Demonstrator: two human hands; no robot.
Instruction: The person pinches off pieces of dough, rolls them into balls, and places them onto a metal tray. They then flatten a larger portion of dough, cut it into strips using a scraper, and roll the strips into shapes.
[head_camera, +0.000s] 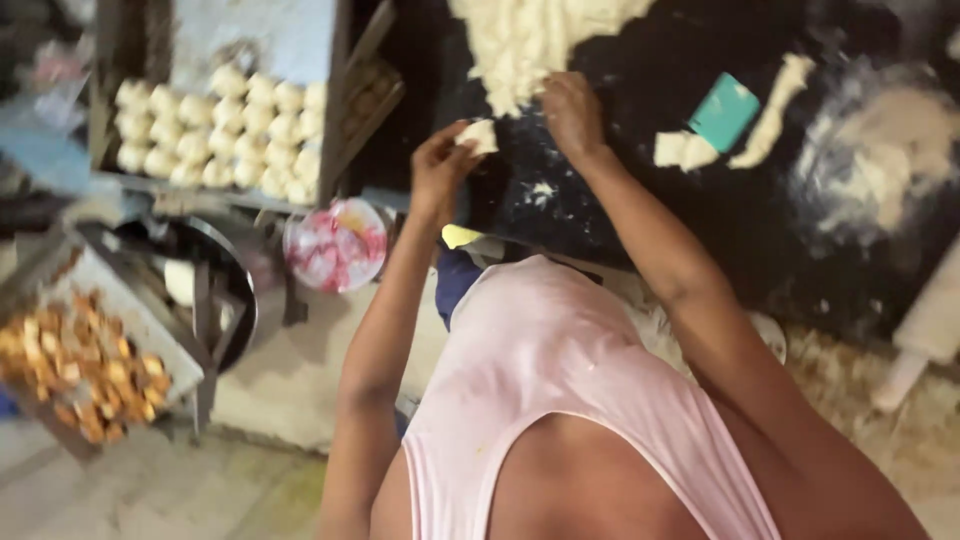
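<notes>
Left hand (440, 165) pinches a dough piece (480, 135); right hand (572, 112) grips the dough mass (530, 40) on the dark floury worktop (700, 210), top centre. Dough-ball tray (215, 125) upper left.

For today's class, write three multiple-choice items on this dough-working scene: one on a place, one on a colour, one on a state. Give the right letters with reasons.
1. Where does the tray of dough balls lie?
A. left of the hands
B. right of the scraper
C. on the floor

2. What colour is the scraper on the black worktop?
A. red
B. teal
C. yellow

3. What does the left hand do?
A. hangs empty
B. grips the scraper
C. holds a small piece of dough

Answers: 1 A, the tray sits at upper left. 2 B, its blade shows teal. 3 C, the fingers pinch the piece, while the right hand rests at the large dough mass.
</notes>
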